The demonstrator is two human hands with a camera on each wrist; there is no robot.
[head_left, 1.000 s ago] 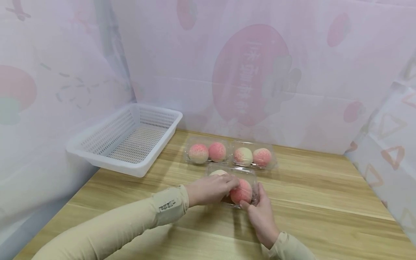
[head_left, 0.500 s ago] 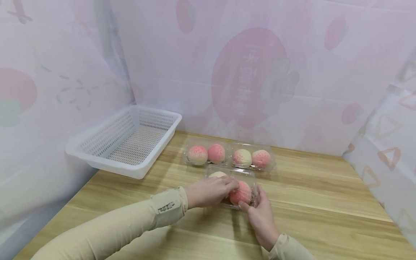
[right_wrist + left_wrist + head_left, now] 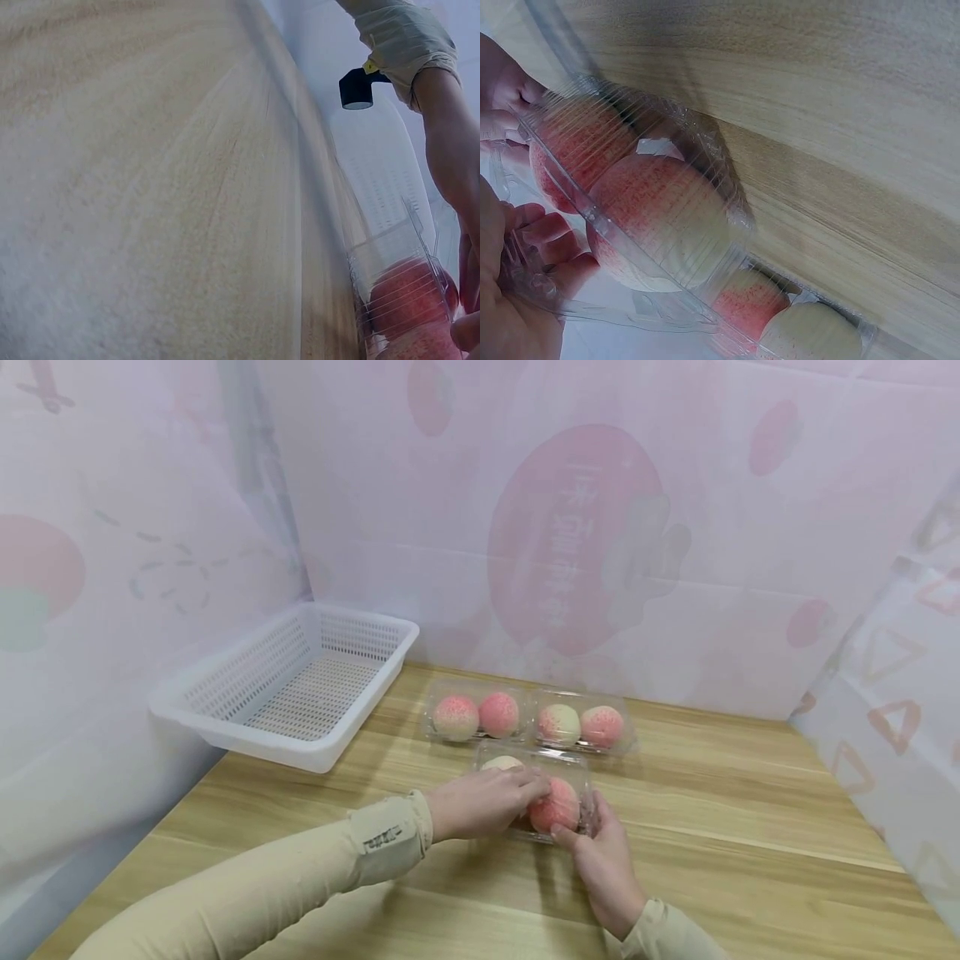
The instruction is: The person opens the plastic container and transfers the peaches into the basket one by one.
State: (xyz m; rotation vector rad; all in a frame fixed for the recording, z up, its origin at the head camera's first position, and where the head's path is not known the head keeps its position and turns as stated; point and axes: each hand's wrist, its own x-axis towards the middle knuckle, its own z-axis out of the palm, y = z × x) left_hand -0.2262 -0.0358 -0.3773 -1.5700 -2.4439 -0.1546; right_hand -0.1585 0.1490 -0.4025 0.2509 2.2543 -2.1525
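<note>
A clear plastic clamshell container (image 3: 573,762) with a cream peach (image 3: 502,762) and a pink peach (image 3: 555,806) stands on the table between both hands. From the left, my left hand (image 3: 480,802) reaches over its front, fingers curled on the plastic edge. The left wrist view shows this left hand (image 3: 517,277) with clear plastic between its bent fingers and palm. My right hand (image 3: 607,864) grips the container's right end, thumb in front and fingers along the side. Part of the cream peach is hidden behind the left hand.
Behind stand two more clear containers, the left one (image 3: 478,689) and the right one (image 3: 626,739), each with two peaches. A white perforated basket (image 3: 330,752) sits at the back left of the wooden table (image 3: 750,827). Printed cloth walls (image 3: 712,635) enclose the table.
The head view has shifted very slightly. Both hands keep their hold on the front container, with no clear movement of it.
</note>
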